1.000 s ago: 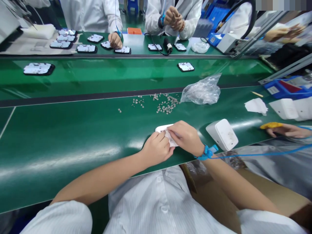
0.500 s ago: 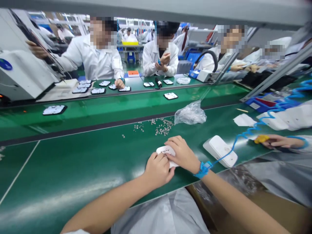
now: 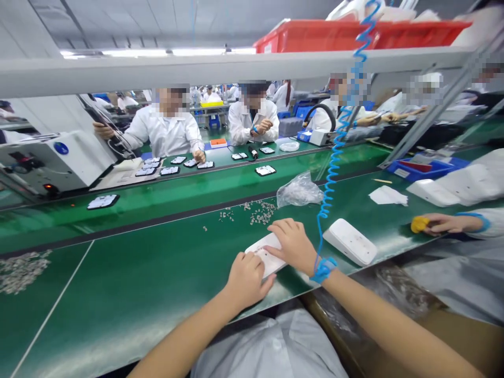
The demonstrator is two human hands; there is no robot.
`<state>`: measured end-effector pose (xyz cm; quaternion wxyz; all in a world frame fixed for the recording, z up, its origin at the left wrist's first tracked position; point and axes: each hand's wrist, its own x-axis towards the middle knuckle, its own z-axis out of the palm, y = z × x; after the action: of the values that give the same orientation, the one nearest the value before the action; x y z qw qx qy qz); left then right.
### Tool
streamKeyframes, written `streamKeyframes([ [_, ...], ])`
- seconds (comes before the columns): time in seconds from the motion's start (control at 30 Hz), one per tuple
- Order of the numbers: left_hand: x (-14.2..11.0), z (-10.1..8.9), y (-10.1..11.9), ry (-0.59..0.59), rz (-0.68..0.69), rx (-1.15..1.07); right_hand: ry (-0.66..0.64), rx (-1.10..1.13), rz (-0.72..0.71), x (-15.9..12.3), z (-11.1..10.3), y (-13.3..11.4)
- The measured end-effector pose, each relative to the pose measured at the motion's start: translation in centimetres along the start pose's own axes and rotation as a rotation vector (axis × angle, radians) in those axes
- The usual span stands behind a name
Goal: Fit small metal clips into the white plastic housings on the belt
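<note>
A small white plastic casing point(image 3: 264, 255) lies on the green bench mat point(image 3: 137, 283) right in front of me. My left hand point(image 3: 247, 278) is curled at its near end, fingertips pinched against it. My right hand point(image 3: 292, 245) rests over its far right side, fingers bent and pressing on it. A blue wrist strap point(image 3: 324, 268) circles my right wrist, and its coiled blue cord point(image 3: 334, 152) rises upward. Beyond my hands lies a scatter of small metal parts point(image 3: 260, 211).
A second white casing point(image 3: 349, 241) sits to the right, a clear plastic bag point(image 3: 298, 191) behind it. A neighbour's hand point(image 3: 444, 223) holds a yellow thing at far right. People in white coats work across the green conveyor point(image 3: 177, 189) with black trays. A grey rail runs overhead.
My view has tipped upward, bringing the overhead rail, red bin and the people opposite into sight. Both hands stay on the white casing, which has turned slightly.
</note>
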<state>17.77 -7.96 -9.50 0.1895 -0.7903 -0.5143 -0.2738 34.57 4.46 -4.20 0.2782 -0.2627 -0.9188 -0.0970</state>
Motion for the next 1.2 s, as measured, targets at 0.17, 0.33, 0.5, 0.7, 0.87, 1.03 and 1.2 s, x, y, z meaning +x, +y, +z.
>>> streamKeyframes([
  [0.17, -7.5, -6.9, -1.1, 0.008, -0.230, 0.136, 0.164, -0.301, 0.399, -4.3, -3.0, 5.0],
  [0.33, -15.9, -14.4, -5.0, -0.014, -0.470, 0.423, 0.166, -0.463, 0.820, -9.7, -1.7, 9.5],
  [0.5, -16.8, -17.1, -9.6, 0.026, -0.653, 0.748, 0.318, -0.212, 0.641, -8.6, -0.1, 7.4],
  [0.7, -7.0, -8.4, -14.7, 0.079, -0.566, 0.394, 0.078, -0.031, 0.319, -4.4, -0.2, -1.6],
  [0.87, -1.8, -1.4, -18.1, -0.143, -0.534, 0.154, -0.275, 0.253, 0.152, -1.2, -1.2, -7.5],
  [1.03, -2.5, 0.0, -18.8, -0.181, -0.532, 0.081, -0.360, 0.654, 0.097, 3.6, -0.6, -5.5],
  [1.2, -3.9, -0.7, -19.1, -0.108, -0.503, 0.042, 0.038, 0.890, 0.195, 7.1, 3.7, 2.5],
])
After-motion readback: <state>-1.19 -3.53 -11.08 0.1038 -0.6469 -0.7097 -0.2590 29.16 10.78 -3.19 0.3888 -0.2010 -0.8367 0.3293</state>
